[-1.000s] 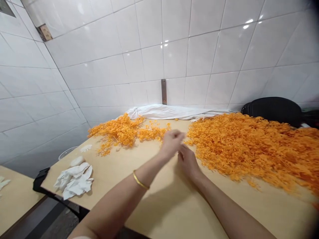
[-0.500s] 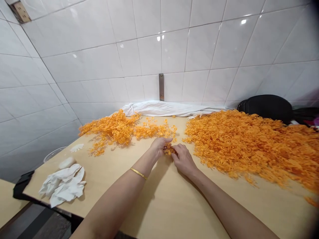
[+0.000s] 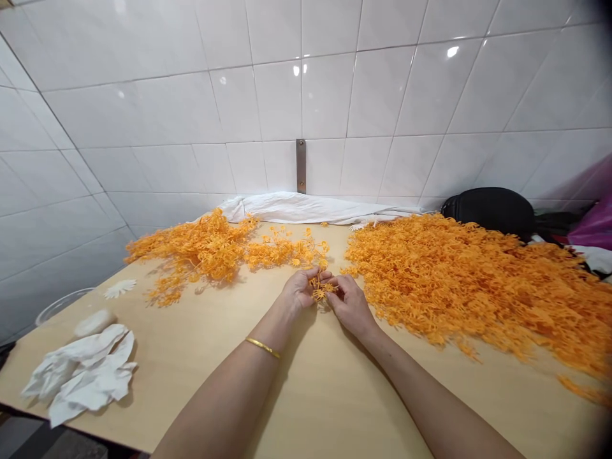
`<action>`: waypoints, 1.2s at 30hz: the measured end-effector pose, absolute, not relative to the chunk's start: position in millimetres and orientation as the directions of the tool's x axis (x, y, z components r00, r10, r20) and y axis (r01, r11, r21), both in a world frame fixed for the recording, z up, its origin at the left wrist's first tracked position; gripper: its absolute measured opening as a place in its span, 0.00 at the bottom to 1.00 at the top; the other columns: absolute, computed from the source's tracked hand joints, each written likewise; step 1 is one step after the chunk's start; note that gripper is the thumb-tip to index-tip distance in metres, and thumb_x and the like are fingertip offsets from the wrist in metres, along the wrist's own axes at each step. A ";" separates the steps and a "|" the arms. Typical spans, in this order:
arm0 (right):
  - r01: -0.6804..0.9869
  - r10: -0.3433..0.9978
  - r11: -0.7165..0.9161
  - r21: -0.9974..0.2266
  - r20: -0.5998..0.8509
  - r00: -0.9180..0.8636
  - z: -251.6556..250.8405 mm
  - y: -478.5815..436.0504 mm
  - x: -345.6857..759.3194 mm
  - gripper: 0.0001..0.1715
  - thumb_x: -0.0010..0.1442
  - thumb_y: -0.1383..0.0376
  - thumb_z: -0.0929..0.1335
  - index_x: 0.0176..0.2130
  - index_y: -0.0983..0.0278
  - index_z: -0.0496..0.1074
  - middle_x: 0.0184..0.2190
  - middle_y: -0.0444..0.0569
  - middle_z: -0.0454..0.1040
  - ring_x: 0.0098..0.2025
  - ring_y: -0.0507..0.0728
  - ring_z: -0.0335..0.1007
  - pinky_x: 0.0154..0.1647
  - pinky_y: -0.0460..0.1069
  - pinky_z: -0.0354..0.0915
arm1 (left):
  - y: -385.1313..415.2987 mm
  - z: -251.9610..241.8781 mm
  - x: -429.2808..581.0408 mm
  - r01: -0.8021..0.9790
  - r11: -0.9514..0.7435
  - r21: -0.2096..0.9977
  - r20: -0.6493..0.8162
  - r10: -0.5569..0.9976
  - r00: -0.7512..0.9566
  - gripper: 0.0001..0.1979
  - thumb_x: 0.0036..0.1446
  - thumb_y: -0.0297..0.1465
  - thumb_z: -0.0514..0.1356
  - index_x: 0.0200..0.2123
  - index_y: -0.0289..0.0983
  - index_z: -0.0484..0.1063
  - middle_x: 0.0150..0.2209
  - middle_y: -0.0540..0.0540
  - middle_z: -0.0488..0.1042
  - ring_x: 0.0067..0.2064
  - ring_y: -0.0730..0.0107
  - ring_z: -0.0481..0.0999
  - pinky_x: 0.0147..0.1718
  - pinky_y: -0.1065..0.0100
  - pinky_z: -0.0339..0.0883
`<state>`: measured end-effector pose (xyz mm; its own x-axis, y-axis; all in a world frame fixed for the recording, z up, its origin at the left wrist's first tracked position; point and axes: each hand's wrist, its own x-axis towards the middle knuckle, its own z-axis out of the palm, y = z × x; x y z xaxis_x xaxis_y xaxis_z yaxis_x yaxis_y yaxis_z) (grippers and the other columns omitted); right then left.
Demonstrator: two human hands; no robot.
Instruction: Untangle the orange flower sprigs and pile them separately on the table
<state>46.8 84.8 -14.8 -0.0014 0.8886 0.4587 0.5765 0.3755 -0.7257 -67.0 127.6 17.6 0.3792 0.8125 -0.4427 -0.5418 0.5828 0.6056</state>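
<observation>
And here you are at the pale wood-toned table (image 3: 176, 357), both bare hands meeting in the middle over a small orange sprig of thin-petalled, flower-shaped pieces (image 3: 322, 293)! Your left hand (image 3: 297, 289), gold bangle (image 3: 262, 347) on its wrist, has thumb and fingers closed on the sprig from the left. Your right hand (image 3: 352, 306) comes in opposite, fingers bent at the sprig's right edge; whether those tips clamp it or merely touch, I cannot tell. Just beyond lies a loose orange strip of flower-shaped pieces (image 3: 270, 252), reaching left to a tangled orange heap (image 3: 213, 247). Over on the right sprawls a broad orange mound (image 3: 471, 290), and near left, crumpled white cloth-like material (image 3: 93, 373) rests on the tabletop.
</observation>
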 end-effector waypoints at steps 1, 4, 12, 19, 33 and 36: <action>0.563 0.892 0.374 -0.737 0.451 -0.002 -15.2 85.3 47.2 0.12 0.46 0.70 0.62 0.34 0.64 0.68 0.31 0.46 0.64 0.30 0.52 0.60 0.32 0.48 0.59 | 127.9 16.7 -67.4 -0.548 0.579 0.604 -0.437 0.815 0.380 0.05 0.53 0.26 0.52 0.26 0.32 0.65 0.22 0.47 0.71 0.24 0.68 0.73 0.26 0.65 0.68; 0.471 0.913 0.370 -0.801 0.408 -0.024 -14.0 85.9 49.7 0.14 0.45 0.69 0.62 0.35 0.64 0.68 0.34 0.47 0.65 0.30 0.52 0.61 0.32 0.48 0.60 | 128.7 13.7 -67.1 -0.575 0.547 0.608 -0.391 0.837 0.383 0.07 0.54 0.27 0.52 0.27 0.31 0.66 0.23 0.45 0.72 0.25 0.68 0.73 0.28 0.65 0.68; 0.182 0.947 0.262 -0.948 0.289 0.139 -8.6 86.0 49.7 0.19 0.53 0.53 0.61 0.33 0.65 0.68 0.31 0.48 0.69 0.32 0.53 0.64 0.32 0.47 0.61 | 121.7 8.2 -59.1 -0.602 0.483 0.636 -0.306 0.874 0.377 0.09 0.53 0.28 0.53 0.26 0.30 0.70 0.22 0.44 0.72 0.23 0.71 0.72 0.25 0.69 0.66; 0.318 0.935 0.262 -0.911 0.322 0.152 -9.9 86.4 45.2 0.18 0.49 0.54 0.65 0.33 0.66 0.67 0.27 0.45 0.69 0.26 0.51 0.61 0.26 0.46 0.58 | 116.9 9.2 -51.6 -0.683 0.466 0.562 -0.266 0.884 0.385 0.05 0.52 0.27 0.54 0.28 0.32 0.69 0.23 0.45 0.73 0.24 0.73 0.72 0.27 0.71 0.66; 0.707 0.587 0.689 -0.159 0.696 -0.415 13.3 52.7 24.0 0.12 0.53 0.70 0.58 0.20 0.65 0.57 0.19 0.44 0.60 0.23 0.50 0.53 0.30 0.48 0.51 | 132.4 15.0 -62.0 -0.750 0.498 0.436 -0.396 0.854 0.337 0.13 0.56 0.25 0.48 0.19 0.36 0.56 0.09 0.58 0.45 0.11 0.80 0.51 0.16 0.76 0.56; 0.541 0.443 0.832 -0.121 0.733 -0.516 23.2 37.8 16.2 0.12 0.51 0.69 0.59 0.18 0.64 0.56 0.17 0.43 0.57 0.22 0.50 0.51 0.30 0.48 0.52 | 138.1 21.7 -71.3 -0.801 0.408 0.438 -0.363 0.895 0.258 0.16 0.58 0.27 0.45 0.18 0.37 0.53 0.09 0.59 0.44 0.11 0.82 0.48 0.17 0.77 0.57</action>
<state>16.2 37.8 23.2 -0.5159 0.4428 0.7333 0.5414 0.8319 -0.1214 -71.3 138.1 21.7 0.2580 0.8955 -0.3627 -0.8010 0.4082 0.4380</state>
